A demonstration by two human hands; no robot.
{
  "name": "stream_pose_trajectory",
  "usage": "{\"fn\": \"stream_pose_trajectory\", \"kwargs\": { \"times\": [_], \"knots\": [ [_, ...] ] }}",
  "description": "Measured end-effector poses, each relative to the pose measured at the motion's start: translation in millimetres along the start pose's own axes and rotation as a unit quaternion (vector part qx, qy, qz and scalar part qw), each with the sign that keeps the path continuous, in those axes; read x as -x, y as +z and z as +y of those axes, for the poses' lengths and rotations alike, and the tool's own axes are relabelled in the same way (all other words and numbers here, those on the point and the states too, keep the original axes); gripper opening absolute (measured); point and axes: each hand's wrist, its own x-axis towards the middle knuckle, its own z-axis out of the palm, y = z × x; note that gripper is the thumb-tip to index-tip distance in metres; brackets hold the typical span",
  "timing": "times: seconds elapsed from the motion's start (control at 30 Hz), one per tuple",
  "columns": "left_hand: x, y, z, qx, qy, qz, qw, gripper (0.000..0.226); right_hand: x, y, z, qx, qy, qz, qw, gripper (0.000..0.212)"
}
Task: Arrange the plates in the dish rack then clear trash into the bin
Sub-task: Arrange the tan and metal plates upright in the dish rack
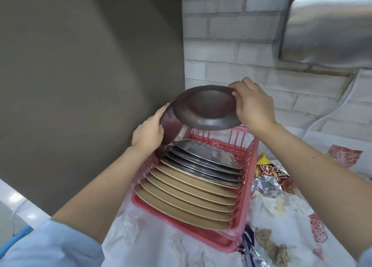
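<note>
A pink plastic dish rack (248,162) stands on the table. Several tan plates (181,202) fill its near slots and several steel plates (205,160) stand behind them. Above the rack's far end my right hand (254,103) grips the rim of a steel plate (207,107), held tilted with its underside toward me. My left hand (148,134) holds a second steel plate (171,124) by its left edge, partly hidden behind the first. Trash lies to the right of the rack: a snack wrapper (271,172), crumpled foil (265,186), white tissue (277,204) and a brown crumpled paper (271,244).
A white cloth with red patches (318,226) covers the table. A dark grey panel (90,75) rises on the left, a white brick wall (241,45) behind. A steel hood (330,25) hangs at the upper right, with a white cable (338,105) below it.
</note>
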Motion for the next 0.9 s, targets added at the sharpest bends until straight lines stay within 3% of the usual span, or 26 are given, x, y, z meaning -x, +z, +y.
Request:
{"fn": "stream_pose_trajectory", "kwargs": {
  "times": [0.4, 0.9],
  "knots": [
    [7, -8, 10, 0.001, 0.039, 0.064, 0.997, 0.069, 74, 11, -4, -0.030, 0.138, 0.008, 0.990, 0.024],
    [3, -11, 2, 0.019, 0.002, 0.068, 0.998, 0.039, 110, 17, -11, -0.095, 0.082, -0.078, 0.989, 0.025]
  ]
}}
